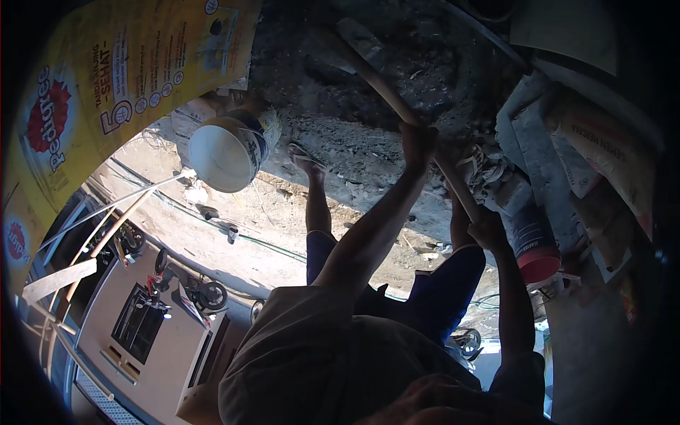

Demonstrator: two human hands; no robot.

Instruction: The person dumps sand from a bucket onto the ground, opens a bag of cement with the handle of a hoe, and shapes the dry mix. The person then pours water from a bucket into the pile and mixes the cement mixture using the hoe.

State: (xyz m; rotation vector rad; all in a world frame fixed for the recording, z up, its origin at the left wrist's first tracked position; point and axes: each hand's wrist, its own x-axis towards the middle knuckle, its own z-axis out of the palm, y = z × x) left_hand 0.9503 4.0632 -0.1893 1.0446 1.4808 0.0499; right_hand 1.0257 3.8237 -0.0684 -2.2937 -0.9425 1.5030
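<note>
Left hand (419, 144) and right hand (487, 228) gripped 1 long handle (389, 93); ahead, dark material (446, 67) lay uneven, seemingly only partly worked; a bucket (225, 154) stood left of them.

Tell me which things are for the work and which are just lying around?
For the work, I think:
long wooden handle, held by the left hand and right hand
dark, wet-looking muck near its far end
maybe the white bucket

Just around, it seems:
motorbike
yellow banner
</note>
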